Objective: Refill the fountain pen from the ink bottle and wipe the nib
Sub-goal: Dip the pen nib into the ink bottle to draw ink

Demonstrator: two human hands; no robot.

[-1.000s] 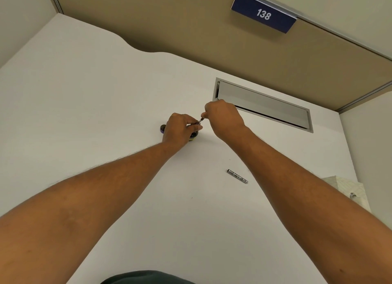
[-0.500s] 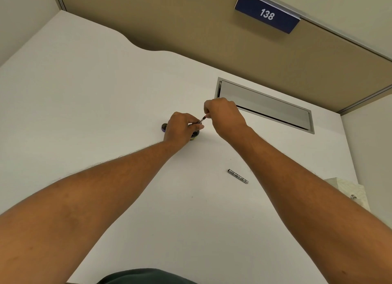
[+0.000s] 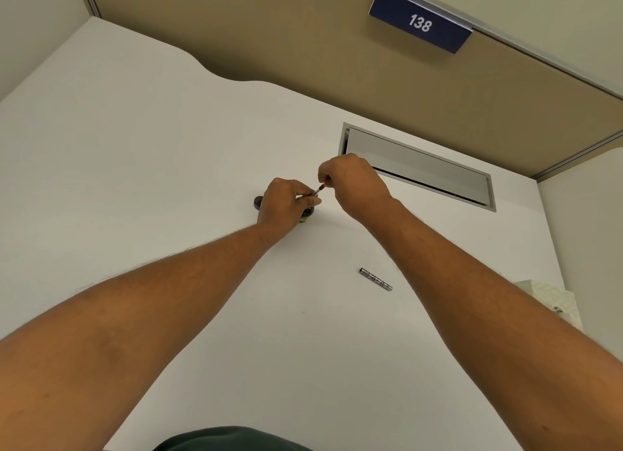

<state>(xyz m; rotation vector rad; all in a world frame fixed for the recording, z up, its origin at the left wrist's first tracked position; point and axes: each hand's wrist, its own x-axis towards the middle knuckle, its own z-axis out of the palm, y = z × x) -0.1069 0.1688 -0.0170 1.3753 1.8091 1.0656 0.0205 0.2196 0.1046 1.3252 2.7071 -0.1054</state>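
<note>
Far out on the white desk, my left hand pinches the thin fountain pen and holds it tilted over the small dark ink bottle, which my fingers mostly hide. My right hand grips the pen's upper end between thumb and fingertips. The nib is hidden behind my left hand. A dark round bottle cap lies just left of my left hand. The silver pen barrel lies apart on the desk, nearer to me and under my right forearm.
A grey cable hatch is set into the desk behind my right hand. A tan partition with a blue "138" sign stands at the back. A pale tissue box sits at the right edge.
Both hands stay over the ink bottle. My right hand's fingers have shifted slightly at the pen's upper end; the pen keeps its tilt.
</note>
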